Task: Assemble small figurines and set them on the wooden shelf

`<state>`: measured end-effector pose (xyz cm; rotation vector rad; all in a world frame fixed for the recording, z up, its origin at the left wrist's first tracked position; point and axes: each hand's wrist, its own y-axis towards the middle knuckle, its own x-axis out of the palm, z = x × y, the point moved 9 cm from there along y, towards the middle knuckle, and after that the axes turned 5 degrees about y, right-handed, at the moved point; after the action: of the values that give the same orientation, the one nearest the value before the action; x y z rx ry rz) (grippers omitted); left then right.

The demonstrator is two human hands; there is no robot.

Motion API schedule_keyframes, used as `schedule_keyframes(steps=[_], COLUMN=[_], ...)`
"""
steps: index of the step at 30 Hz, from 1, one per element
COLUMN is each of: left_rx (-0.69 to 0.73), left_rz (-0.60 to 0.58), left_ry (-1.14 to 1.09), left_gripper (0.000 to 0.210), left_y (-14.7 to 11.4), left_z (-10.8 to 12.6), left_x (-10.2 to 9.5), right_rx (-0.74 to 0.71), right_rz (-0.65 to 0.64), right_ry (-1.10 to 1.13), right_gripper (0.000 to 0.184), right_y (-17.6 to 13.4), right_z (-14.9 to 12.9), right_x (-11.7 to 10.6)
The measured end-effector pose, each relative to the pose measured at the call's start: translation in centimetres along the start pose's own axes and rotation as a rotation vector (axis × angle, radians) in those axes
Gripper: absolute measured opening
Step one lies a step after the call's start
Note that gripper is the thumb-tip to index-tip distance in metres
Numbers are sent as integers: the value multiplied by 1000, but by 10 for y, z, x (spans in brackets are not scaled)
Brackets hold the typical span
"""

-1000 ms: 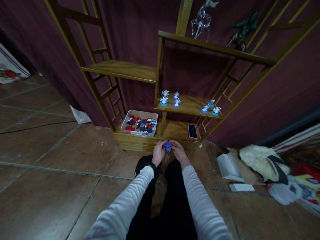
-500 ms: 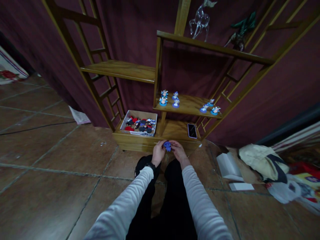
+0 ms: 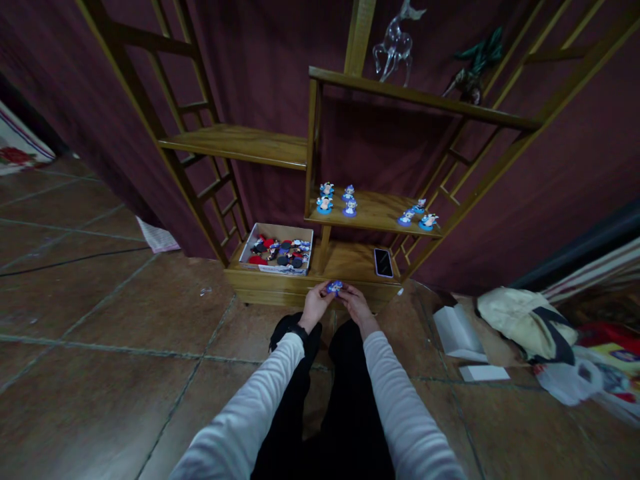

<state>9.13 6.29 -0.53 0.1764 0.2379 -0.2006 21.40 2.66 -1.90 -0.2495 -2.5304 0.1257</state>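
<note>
Between my two hands is a small purple-and-white figurine (image 3: 335, 287), held just in front of the low cabinet base. My left hand (image 3: 317, 303) pinches its left side, and my right hand (image 3: 356, 303) has its fingers on the right side. Behind and above, similar figurines stand on the middle shelf (image 3: 377, 208): a blue-based figurine (image 3: 325, 205) and a purple-based figurine (image 3: 350, 207) among those at the left, and another blue-based figurine (image 3: 429, 221) in the group at the right. An open cardboard box (image 3: 250, 263) of jumbled red, black and white figurines sits at the lower left.
A phone (image 3: 383, 263) lies on the bottom shelf. Higher up stand a clear glass deer (image 3: 395, 47) and a dark green ornament (image 3: 473, 70). On the floor at right are a white box (image 3: 457, 333), a cream bag (image 3: 520, 320) and plastic bags (image 3: 570, 380).
The figurine has been turned in my fingers, so a paler, patterned side now shows instead of plain purple. Both hands remain in nearly the same place. The view has shifted slightly.
</note>
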Motion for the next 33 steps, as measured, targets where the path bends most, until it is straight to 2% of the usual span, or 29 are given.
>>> schedule_keyframes(steps=[4,7,15,20,26,33], left_rx=[-43,-78,-87,15,182,207], left_rz=[-63,-65,-70,-50,-83,-185], left_ry=[-119,-175,-182,58,432,663], left_gripper=[45,45,38,36,37,40], left_y=[0,0,2,1,-7,-11], left_z=[-2,-3,-4,4,29,35], left_x=[5,5,5,2,3,7], right_rx=[11,23,30,18,19,7], right_rz=[20,6,-25,-21,10,7], right_ry=[4,-9,-24,-23,4,-38], right_gripper=[29,30,30,34,35,32], right_y=[1,0,0,-1,0,6], right_z=[1,2,1,-2,-1,2], right_x=[-2,-1,4,7,3,1])
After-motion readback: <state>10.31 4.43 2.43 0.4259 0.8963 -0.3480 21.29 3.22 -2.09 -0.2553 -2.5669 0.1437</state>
